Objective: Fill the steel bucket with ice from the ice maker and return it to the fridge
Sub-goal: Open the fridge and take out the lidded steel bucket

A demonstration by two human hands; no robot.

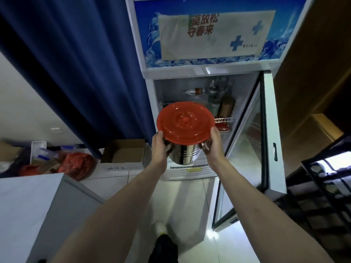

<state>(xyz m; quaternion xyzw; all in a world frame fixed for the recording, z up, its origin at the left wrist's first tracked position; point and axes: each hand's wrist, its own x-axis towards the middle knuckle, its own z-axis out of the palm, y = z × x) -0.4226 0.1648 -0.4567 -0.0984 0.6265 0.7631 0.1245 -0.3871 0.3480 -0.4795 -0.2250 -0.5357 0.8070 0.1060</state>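
Observation:
I hold a shiny steel bucket in front of the open display fridge. A round red lid covers the bucket's top, so its contents are hidden. My left hand grips the bucket's left side under the lid's rim. My right hand grips its right side. The bucket is at the level of the fridge's wire shelves, just outside the opening. The ice maker is not recognisable in this view.
The fridge's glass door stands swung open to the right. Bottles and a brown can sit on the upper shelf. A blue curtain hangs left, with an open cardboard box below. A grey-white cabinet stands at lower left.

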